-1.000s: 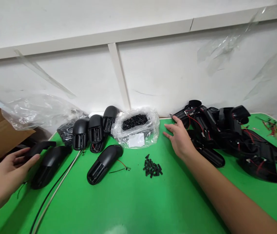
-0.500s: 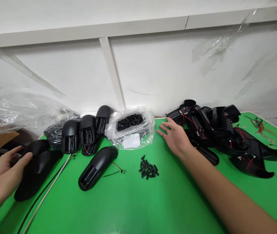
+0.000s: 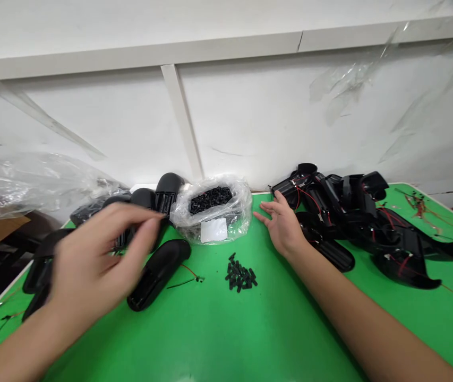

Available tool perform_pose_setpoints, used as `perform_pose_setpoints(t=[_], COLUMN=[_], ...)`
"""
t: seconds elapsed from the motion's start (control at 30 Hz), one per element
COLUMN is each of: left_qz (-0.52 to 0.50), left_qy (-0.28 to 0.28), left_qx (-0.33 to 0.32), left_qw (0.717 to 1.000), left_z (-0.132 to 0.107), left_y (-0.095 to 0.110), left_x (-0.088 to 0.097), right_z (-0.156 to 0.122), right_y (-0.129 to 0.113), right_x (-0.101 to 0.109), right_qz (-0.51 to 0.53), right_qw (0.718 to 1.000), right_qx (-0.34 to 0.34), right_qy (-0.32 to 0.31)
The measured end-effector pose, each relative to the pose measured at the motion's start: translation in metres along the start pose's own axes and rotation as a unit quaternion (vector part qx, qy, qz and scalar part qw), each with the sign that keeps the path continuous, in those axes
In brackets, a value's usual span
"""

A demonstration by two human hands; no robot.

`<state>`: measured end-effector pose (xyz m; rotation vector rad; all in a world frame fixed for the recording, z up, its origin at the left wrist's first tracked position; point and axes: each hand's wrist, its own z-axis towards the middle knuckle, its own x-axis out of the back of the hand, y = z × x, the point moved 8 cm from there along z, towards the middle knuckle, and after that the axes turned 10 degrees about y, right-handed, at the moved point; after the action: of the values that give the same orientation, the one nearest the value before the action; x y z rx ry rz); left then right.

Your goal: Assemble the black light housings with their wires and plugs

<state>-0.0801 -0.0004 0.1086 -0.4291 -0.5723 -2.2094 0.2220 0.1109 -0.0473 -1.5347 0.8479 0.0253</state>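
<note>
Black plastic housings (image 3: pixel 158 275) lie on the green desk (image 3: pixel 194 334); the blurred left hand (image 3: pixel 99 249) hovers half-open over them, gripping nothing visible, and the open, empty right hand (image 3: pixel 282 229) rests near a wired heap (image 3: pixel 341 212) at right.

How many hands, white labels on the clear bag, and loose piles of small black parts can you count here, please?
Hands: 2 (left hand, right hand)
White labels on the clear plastic bag: 1 (white label)
Loose piles of small black parts: 1 (loose pile)
Total: 4
</note>
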Motion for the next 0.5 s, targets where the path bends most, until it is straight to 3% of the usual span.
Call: perform_pose_setpoints(t=[0.03,0.13,0.2,0.27,0.37,0.5], left_qz=[-0.043,-0.119,-0.058,-0.041,-0.033,-0.008], left_qy=[-0.025,-0.141,-0.258,-0.319,-0.359,-0.364], left_qx=[-0.018,0.044,0.070,0.081,0.087,0.111], left_qw=[0.999,0.982,0.962,0.943,0.929,0.925], left_z=[0.013,0.047,0.059,0.068,0.073,0.069], left_y=[0.017,0.042,0.052,0.064,0.079,0.084], left_x=[-0.029,-0.135,-0.208,-0.261,-0.310,-0.334], right_z=[0.000,-0.001,0.000,0.000,0.001,0.003], right_y=[0.000,0.000,-0.001,-0.002,-0.004,-0.004], right_x=[0.001,0.003,0.003,0.003,0.001,0.000], right_qz=[-0.001,-0.004,-0.005,-0.001,0.007,0.012], right_qw=[1.000,0.999,0.999,0.999,0.999,0.999], right_qx=[0.008,0.020,0.024,0.028,0.035,0.035], right_qy=[0.004,0.026,0.034,0.034,0.032,0.029])
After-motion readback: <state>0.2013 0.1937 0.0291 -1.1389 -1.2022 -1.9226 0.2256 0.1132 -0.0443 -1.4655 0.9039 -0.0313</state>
